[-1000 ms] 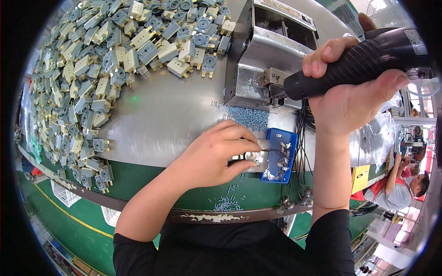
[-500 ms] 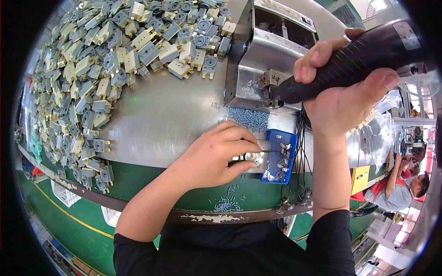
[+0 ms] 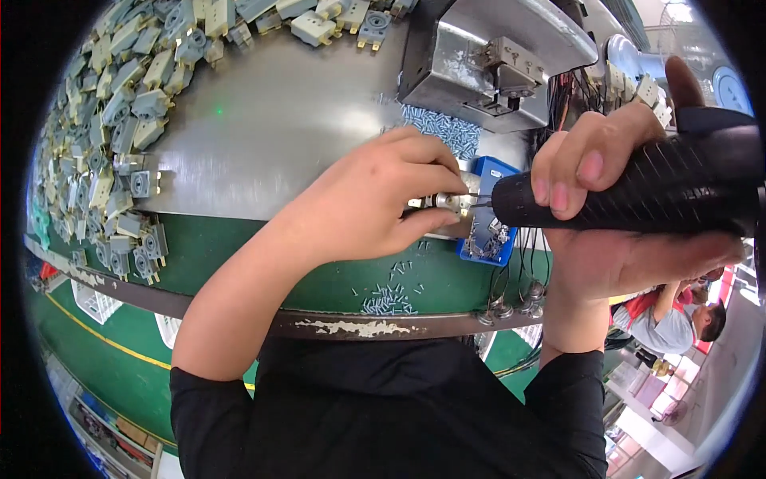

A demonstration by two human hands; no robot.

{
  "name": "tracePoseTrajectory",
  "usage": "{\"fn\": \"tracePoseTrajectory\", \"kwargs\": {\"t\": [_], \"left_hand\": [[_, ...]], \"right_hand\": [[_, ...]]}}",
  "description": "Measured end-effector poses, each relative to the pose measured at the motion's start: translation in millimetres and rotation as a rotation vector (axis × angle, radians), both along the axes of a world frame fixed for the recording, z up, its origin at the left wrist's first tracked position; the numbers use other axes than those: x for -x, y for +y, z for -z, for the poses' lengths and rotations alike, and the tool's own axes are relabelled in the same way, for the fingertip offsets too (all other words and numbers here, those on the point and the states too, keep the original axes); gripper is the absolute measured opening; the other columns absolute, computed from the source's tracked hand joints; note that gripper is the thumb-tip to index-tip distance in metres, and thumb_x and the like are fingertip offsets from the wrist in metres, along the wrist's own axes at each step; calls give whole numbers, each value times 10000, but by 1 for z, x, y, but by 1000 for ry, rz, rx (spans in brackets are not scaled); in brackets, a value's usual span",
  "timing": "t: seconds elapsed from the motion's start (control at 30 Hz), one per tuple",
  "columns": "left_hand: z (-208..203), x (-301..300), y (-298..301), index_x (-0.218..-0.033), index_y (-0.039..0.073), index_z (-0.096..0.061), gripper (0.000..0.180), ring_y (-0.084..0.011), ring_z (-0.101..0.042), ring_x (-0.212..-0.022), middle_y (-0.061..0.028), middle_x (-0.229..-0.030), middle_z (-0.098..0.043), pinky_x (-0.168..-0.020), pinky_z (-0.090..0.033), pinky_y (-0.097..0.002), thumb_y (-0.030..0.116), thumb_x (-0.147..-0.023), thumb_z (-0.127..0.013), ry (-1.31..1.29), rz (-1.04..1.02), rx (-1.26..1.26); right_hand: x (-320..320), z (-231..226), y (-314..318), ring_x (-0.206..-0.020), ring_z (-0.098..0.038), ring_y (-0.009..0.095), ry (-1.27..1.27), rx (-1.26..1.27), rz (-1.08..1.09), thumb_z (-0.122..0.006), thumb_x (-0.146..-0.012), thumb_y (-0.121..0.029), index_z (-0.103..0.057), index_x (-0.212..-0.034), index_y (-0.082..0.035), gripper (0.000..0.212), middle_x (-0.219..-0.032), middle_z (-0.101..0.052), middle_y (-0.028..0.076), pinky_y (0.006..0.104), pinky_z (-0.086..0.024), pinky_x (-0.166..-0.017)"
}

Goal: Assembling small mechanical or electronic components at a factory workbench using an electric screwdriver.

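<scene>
Left hand (image 3: 391,195): thumb and index finger grasp a small pale part (image 3: 449,201), which I see from my remote post near the front edge of the steel sheet (image 3: 279,120), between those fingers and a blue tray (image 3: 491,166). Right hand (image 3: 594,254): fingers and thumb clench around the ribbed barrel of a black driver (image 3: 654,191), held nearly level, its thin bit (image 3: 481,205) pointing left toward the part; I cannot tell whether the 2 touch. The tray, partly covered by the driver's nose, bears small metal pieces (image 3: 488,243). I distinguish 2 groups of screws: a dense bed of bluish screws (image 3: 447,132) on the steel just beyond the left hand, and a looser scatter of screws (image 3: 387,303) on the green surface (image 3: 207,247), nearer the brown bench edge (image 3: 351,327). A metal machine (image 3: 511,28) stands beyond the bluish screws. At upper left I note a heap of grey and cream housings (image 3: 148,104), well apart from both hands. A co-worker (image 3: 678,323) in a grey shirt appears at far right.
</scene>
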State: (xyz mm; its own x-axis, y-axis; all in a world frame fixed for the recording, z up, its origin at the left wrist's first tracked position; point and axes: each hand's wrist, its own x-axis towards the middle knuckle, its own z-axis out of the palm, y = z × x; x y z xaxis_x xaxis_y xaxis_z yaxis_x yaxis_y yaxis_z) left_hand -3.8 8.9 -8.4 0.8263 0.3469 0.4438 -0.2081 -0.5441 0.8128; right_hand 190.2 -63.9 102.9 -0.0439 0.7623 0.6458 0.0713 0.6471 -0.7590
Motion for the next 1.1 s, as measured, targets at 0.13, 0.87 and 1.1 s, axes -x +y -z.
{"fn": "tracePoseTrajectory", "kwargs": {"t": [0.13, 0.87, 1.1], "left_hand": [[3, 2, -2, -1099, 39, -771, 336, -352, -682, -1023, -123, -1097, -728, -901, -550, -452, 89, -780, -864, -16, -9, -8], [3, 2, -5, -1096, 44, -776, 329, -341, -685, -1030, -116, -1103, -729, -911, -553, -444, 94, -783, -866, -14, -42, -13], [4, 1, -5, -1072, 48, -784, 262, -337, -668, -1049, -91, -1086, -725, -946, -545, -435, 171, -845, -822, -10, -32, 0]], "right_hand": [[14, -1, -16, -570, -633, 182, 8, 103, 94, -263, -787, -1014, -444, -1211, 38, 1149, -739, -614, 90, 308, -547, -538], [18, 19, -24, -627, -566, 169, 118, 112, 83, -517, -814, -955, -360, -1531, -45, 1169, -880, -558, 48, 349, -497, -581], [10, 16, -34, -647, -561, 169, 1, 167, -11, -558, -836, -908, -425, -1499, -138, 1024, -917, -569, 46, 343, -484, -592]]}}
